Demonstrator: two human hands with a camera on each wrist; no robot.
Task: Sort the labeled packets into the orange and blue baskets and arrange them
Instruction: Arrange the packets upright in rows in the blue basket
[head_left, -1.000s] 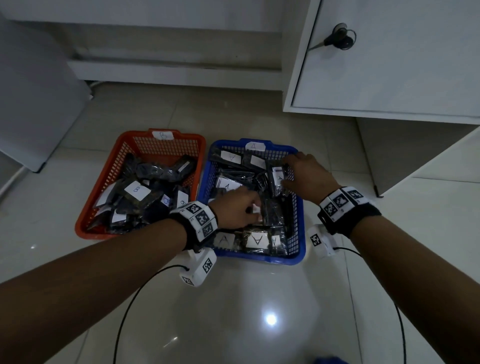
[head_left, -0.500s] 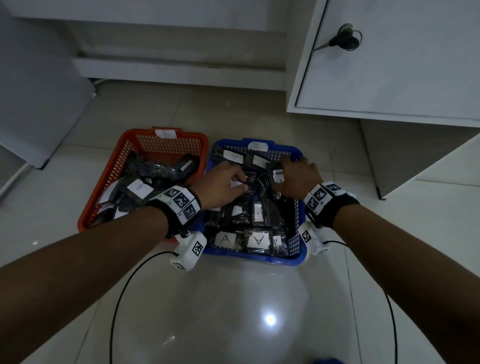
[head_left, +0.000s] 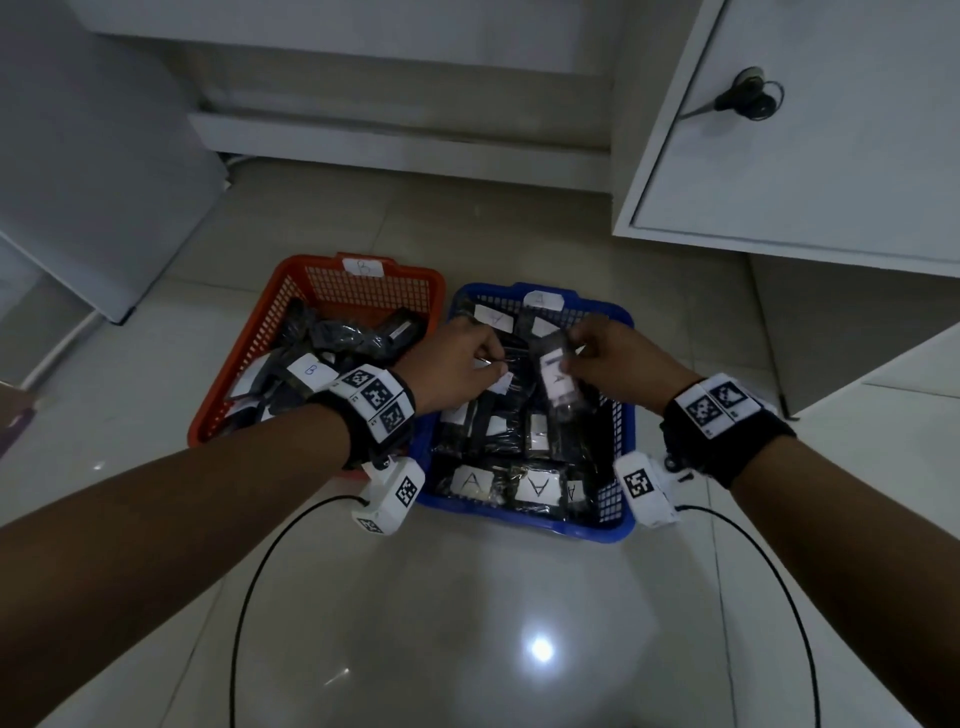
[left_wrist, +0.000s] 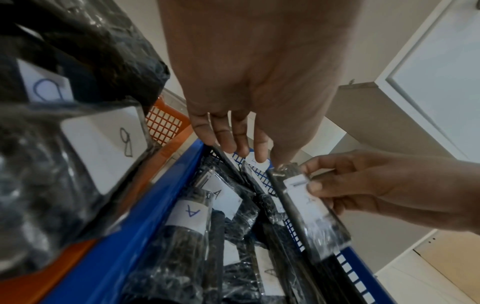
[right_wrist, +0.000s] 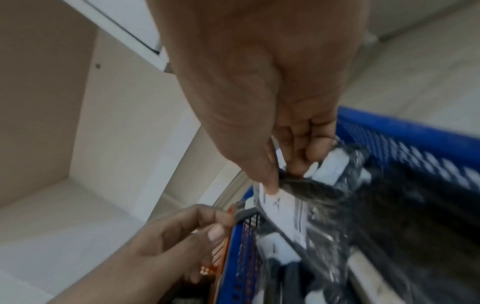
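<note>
A shiny tiled floor (head_left: 519, 649) is being lit by a lamp's bright spot; a white cupboard door (head_left: 831, 130) with a dark key (head_left: 748, 96) is being seen above.

Right hand (head_left: 618, 364): moved from the blue basket's (head_left: 621, 447) right side toward its middle; now pinches an A-labeled packet (head_left: 557, 375), lifted upright above the other packets.
Left hand (head_left: 457, 364): moved from the basket's near left to its far left; fingers now on a thin packet edge (left_wrist: 226, 158).

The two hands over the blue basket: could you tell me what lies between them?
In the head view, an upright packet, pinched by the right hand.
</note>
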